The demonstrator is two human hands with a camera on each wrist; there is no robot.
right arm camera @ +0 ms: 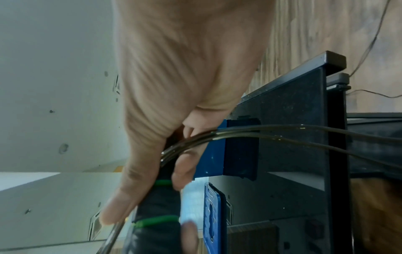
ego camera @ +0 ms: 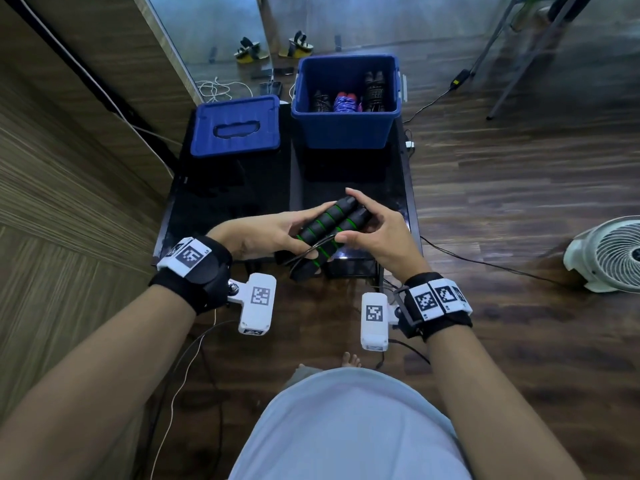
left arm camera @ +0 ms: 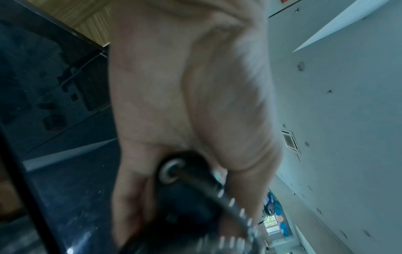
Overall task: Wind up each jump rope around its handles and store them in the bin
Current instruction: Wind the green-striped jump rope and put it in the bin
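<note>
Currently the jump rope handles (ego camera: 325, 233), black foam with green rings, lie side by side and are held just above the near edge of the dark counter (ego camera: 242, 188). The left hand (ego camera: 266, 233) curls around them from the left; the right hand (ego camera: 377, 233) pinches the thin, glossy cord (right arm camera: 282, 132) against the foam. Judged: light load; the foam grips well and gives slightly, while the cord looks springy, slick and apt to uncoil, so tension must be kept on each turn. Best hold: mid-handle, thumb trapping the last wrap. A loose length of cord trails off toward the counter's edge and may snag there.

The blue bin (ego camera: 346, 126) stands open at the far side, three wound ropes inside. Its lid (ego camera: 235, 128) lies just to its left. The path to the bin appears unobstructed. A fan (ego camera: 609, 254) stands on the floor, well apart.
</note>
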